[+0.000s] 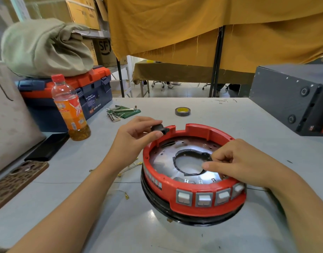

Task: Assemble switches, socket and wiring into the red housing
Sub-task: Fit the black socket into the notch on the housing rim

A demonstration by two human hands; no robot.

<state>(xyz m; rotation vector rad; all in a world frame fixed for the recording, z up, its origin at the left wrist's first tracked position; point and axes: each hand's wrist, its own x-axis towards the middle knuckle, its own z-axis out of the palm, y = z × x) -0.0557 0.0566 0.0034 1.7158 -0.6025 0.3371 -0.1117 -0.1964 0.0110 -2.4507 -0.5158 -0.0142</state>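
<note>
The round red housing sits on the grey table in front of me, with a black ring under it and a shiny metal plate inside. Several grey rocker switches are set in its near wall. My left hand pinches a small black socket just over the housing's far-left rim, beside a notch. My right hand rests on the right rim, fingertips curled over the plate near its black-edged centre hole. Loose wires with gold terminals lie on the table left of the housing.
An orange drink bottle and a blue and orange toolbox stand at the left. A black phone and a patterned case lie nearer. Hex keys and a tape roll lie behind. A dark grey box stands at the right.
</note>
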